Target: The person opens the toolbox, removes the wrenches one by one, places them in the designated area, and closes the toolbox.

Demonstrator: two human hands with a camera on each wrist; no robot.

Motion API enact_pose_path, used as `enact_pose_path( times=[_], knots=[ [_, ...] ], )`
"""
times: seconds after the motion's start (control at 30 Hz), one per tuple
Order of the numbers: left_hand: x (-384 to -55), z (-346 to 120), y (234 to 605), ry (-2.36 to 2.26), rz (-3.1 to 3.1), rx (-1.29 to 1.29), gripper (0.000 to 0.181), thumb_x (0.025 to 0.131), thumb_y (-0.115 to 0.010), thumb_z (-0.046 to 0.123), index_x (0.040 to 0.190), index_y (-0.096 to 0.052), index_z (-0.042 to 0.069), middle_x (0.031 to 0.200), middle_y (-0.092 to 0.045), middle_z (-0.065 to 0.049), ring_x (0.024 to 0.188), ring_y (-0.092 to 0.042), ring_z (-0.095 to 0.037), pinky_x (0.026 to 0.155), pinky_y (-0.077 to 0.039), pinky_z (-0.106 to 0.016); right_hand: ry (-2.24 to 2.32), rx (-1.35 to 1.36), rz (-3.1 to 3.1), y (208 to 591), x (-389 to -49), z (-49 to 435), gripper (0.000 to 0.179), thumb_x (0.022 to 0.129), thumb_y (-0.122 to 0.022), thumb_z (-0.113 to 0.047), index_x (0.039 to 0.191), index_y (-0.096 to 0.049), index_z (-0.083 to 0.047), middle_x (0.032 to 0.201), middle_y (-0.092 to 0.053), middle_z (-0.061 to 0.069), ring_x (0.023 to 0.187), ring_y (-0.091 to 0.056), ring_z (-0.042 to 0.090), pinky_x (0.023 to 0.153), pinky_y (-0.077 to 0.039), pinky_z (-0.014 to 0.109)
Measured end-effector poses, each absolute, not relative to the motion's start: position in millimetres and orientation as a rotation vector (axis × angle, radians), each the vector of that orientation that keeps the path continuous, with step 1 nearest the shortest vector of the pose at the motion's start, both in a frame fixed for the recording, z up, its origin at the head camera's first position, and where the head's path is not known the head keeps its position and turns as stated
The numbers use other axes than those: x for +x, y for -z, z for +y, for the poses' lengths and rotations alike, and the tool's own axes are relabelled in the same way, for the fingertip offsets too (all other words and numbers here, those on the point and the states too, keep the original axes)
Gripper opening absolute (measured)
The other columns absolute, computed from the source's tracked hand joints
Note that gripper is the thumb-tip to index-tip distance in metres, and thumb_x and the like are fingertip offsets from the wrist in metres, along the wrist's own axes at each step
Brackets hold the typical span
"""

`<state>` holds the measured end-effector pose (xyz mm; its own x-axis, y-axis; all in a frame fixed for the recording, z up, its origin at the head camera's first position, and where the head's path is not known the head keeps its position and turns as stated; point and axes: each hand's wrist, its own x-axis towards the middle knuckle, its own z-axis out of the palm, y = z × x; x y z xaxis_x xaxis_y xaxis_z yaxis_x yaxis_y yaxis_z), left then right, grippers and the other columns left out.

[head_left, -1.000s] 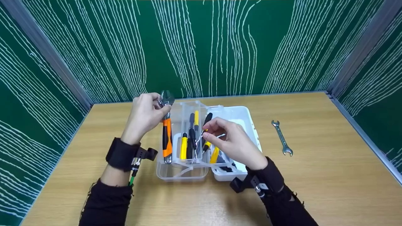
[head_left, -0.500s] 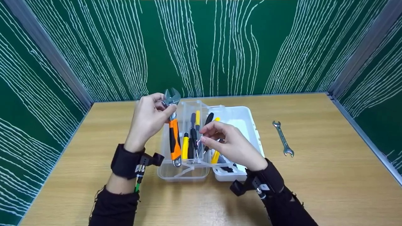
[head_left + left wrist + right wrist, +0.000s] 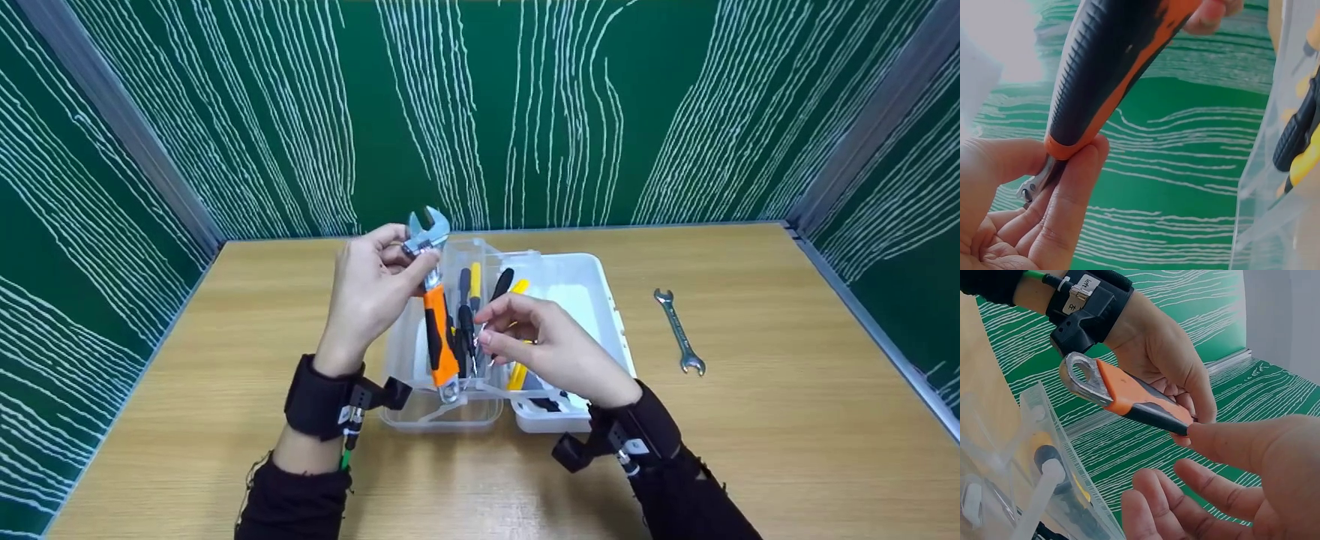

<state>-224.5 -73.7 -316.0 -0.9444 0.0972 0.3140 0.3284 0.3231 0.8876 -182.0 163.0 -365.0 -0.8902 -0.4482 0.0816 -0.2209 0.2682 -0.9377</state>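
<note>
In the head view my left hand (image 3: 375,285) pinches an adjustable wrench (image 3: 441,330) with an orange and black handle, just below its head. The wrench head points up and away, and the handle hangs over the clear tray of an open toolbox (image 3: 442,426). The left wrist view shows thumb and fingers on the metal neck of the wrench (image 3: 1100,73). My right hand (image 3: 559,349) hovers over the toolbox, right of the wrench. Its fingers are loosely bent, with a gap to the thumb and nothing held in the right wrist view.
Screwdrivers with black and yellow handles (image 3: 475,281) lie in the clear tray. More tools sit in the white half of the box (image 3: 589,300). An open-ended wrench (image 3: 679,331) lies on the wooden table (image 3: 780,420) at right. Green panels (image 3: 555,112) surround the table.
My left hand has moved right with the adjustable wrench, bringing it closer to my right hand. The wrench has tilted and its jaws show more clearly. My right hand has stayed nearly still.
</note>
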Motion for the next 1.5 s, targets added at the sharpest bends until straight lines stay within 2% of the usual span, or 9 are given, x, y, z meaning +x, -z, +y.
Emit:
enact_pose_path(
  times=[0.13,0.43,0.87,1.27,1.5],
  knots=[
    [-222,-69,320,1.731,-2.335,-0.413,0.018,0.097,-0.078,0.008,0.113,-0.072,0.001,0.099,-0.083,-0.019,0.076,-0.079,-0.019,0.067,-0.067,-0.028,1.66,-0.615,2.326,366,-183,163,0.031,0.105,-0.07,-0.018,0.132,-0.066,-0.002,0.116,-0.073,0.012,0.099,-0.071,0.026,0.089,-0.067,0.038],
    [-216,-58,328,1.834,-2.231,-0.459,0.024,0.098,-0.078,0.011,0.12,-0.072,0.002,0.107,-0.083,-0.015,0.087,-0.082,-0.024,0.073,-0.068,-0.032,1.634,-0.61,2.263,367,-185,164,0.032,0.107,-0.069,-0.025,0.131,-0.066,-0.006,0.124,-0.072,0.013,0.105,-0.071,0.026,0.091,-0.066,0.032],
    [-215,-48,341,1.856,-2.097,-0.486,0.03,0.097,-0.08,0.011,0.124,-0.073,0.0,0.115,-0.082,-0.017,0.095,-0.083,-0.027,0.079,-0.068,-0.033,1.659,-0.609,2.259,369,-185,164,0.032,0.107,-0.069,-0.029,0.13,-0.066,-0.006,0.122,-0.072,0.013,0.105,-0.07,0.025,0.09,-0.065,0.029],
    [-215,-39,353,1.936,-1.969,-0.541,0.035,0.098,-0.077,0.009,0.129,-0.069,-0.004,0.116,-0.08,-0.02,0.098,-0.082,-0.029,0.087,-0.067,-0.035,1.653,-0.581,2.333,370,-186,162,0.034,0.106,-0.07,-0.031,0.129,-0.068,-0.007,0.121,-0.073,0.012,0.102,-0.069,0.025,0.096,-0.062,0.035],
    [-216,-36,358,1.954,-1.926,-0.555,0.034,0.099,-0.076,0.009,0.129,-0.069,-0.004,0.116,-0.08,-0.021,0.097,-0.081,-0.028,0.088,-0.068,-0.036,1.679,-0.595,2.368,369,-186,162,0.029,0.106,-0.07,-0.027,0.125,-0.069,-0.006,0.117,-0.075,0.011,0.1,-0.07,0.023,0.092,-0.062,0.03]
  ],
)
